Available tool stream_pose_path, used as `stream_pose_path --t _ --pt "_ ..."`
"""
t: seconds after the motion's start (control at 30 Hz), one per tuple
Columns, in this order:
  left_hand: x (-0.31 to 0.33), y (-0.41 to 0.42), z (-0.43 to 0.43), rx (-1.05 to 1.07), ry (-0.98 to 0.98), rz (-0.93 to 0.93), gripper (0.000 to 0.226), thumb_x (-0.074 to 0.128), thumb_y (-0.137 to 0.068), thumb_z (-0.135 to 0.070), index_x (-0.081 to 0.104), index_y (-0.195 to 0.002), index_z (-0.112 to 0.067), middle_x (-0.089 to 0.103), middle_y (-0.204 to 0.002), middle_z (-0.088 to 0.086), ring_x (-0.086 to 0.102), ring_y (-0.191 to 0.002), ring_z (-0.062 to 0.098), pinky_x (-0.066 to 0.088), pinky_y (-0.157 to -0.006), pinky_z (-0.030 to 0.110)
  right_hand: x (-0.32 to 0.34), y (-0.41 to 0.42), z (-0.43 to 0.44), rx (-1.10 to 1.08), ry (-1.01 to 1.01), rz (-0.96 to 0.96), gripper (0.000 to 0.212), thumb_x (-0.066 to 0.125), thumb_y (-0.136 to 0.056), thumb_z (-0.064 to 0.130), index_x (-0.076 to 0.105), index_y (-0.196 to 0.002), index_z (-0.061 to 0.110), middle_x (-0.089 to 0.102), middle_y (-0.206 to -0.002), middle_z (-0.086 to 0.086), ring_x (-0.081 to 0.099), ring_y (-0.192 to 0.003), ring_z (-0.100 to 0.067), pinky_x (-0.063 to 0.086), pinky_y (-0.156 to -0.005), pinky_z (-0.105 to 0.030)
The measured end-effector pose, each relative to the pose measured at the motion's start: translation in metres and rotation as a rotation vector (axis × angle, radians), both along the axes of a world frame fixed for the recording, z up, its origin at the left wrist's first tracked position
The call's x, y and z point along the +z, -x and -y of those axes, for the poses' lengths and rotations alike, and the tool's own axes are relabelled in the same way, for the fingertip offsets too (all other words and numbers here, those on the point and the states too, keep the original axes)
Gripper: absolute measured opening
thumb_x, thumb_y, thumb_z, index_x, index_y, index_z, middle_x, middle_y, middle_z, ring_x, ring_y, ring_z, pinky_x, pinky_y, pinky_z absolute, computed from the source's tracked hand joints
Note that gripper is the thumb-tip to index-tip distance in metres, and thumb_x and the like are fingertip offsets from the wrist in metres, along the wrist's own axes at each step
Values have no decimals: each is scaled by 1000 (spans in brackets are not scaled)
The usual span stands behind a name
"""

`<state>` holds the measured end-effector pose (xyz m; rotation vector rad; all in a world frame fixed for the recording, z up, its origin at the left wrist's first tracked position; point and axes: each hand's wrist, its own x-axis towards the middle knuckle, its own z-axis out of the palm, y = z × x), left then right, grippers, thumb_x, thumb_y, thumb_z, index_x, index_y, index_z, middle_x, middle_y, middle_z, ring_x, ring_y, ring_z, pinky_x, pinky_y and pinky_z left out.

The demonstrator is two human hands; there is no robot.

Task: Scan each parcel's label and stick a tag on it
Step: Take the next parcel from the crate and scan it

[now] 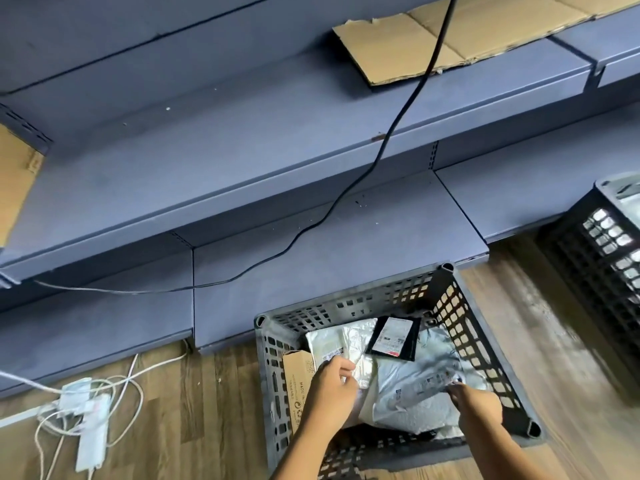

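Note:
A black slotted crate (pixel 349 303) stands on the floor and holds several parcels. A black flat parcel (pixel 401 344) with a white label lies at the back. A silver mailer (pixel 330 341) lies at the back left, and a brown cardboard box (pixel 297 372) leans on the left wall. A large white-grey mailer (pixel 415 386) fills the middle. My left hand (pixel 332 386) reaches into the crate, fingers on a small silver packet (pixel 363 362). My right hand (pixel 474 403) pinches the right edge of the large white-grey mailer.
Blue-grey metal shelves (pixel 242 161) rise behind the crate, with flattened cardboard (pixel 450 32) on the upper one. A black cable (pixel 391 133) hangs across them. A white power strip (pixel 91 431) with tangled cords lies on the wooden floor, left. A second black crate (pixel 588 271) stands right.

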<state>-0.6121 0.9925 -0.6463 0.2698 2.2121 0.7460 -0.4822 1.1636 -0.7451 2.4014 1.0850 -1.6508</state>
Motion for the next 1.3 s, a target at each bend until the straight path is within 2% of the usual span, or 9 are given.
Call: stream_pose_path --t 0.13,0.23,0.3,0.6,0.77,0.93,1.07,1.17,1.3 --pt "8 8 0 6 -13 -23 19 43 -96 -10 53 -104 -24 52 -104 -13 49 -92 -2 35 -68 9 5 4 -1 -150 22 -5 13 65 -84 3 52 -85 0 58 -83 -17 47 -65 -26 35 -53 -34" --pt "1 8 0 11 -14 -28 19 44 -95 -10 53 -104 -24 53 -104 -12 49 -90 -4 36 -68 9 13 5 -1 -205 89 -46 29 58 -92 13 52 -120 5 59 -123 -12 58 -106 -28 45 -92 -36" --pt "-8 7 1 13 -13 -26 19 44 -95 -10 53 -104 -25 53 -104 -12 49 -89 -5 36 -69 9 13 1 8 -228 214 -288 7 51 -93 2 58 -95 3 60 -95 -15 58 -84 -29 40 -100 -48" --pt "-19 3 5 12 9 -6 20 43 -96 -6 52 -106 -20 52 -103 -10 47 -89 -6 36 -66 7 -29 4 -4 392 295 51 11 55 -88 4 54 -89 -7 54 -81 -19 52 -72 -31 45 -61 -35" --pt "0 5 1 11 25 -11 22 42 -96 -7 54 -110 -18 51 -101 -10 48 -90 0 35 -65 9 -24 -4 -3 800 44 289 17 47 -90 13 55 -102 5 54 -86 -8 52 -76 -20 43 -68 -29" --pt "49 -1 -6 -16 25 47 16 43 -97 -13 51 -105 -24 52 -100 -11 49 -90 0 37 -69 12 59 -3 -5 768 -276 216 9 48 -86 5 56 -87 1 62 -90 -20 62 -85 -35 45 -67 -34" --pt "108 -3 -11 -14 1 62 15 45 -96 -14 53 -107 -22 52 -98 -13 50 -89 -1 37 -69 12 137 12 -22 613 -382 39 19 56 -77 -1 50 -60 5 48 -55 -11 46 -56 -25 35 -50 -30" --pt "158 -2 -13 -5 -24 52 13 47 -95 -15 53 -105 -22 56 -104 -6 51 -88 0 41 -71 13 204 24 -32 582 -313 -167 26 60 -81 2 42 -66 12 49 -58 -9 44 -56 -22 30 -51 -28" --pt "243 8 -20 -118 -97 -42 37 62 -86 -25 50 -121 -30 47 -128 -9 48 -117 10 42 -101 31 314 29 -48 557 -178 -562 36 47 -81 -19 37 -70 14 55 -67 -17 52 -70 -19 40 -52 -24"
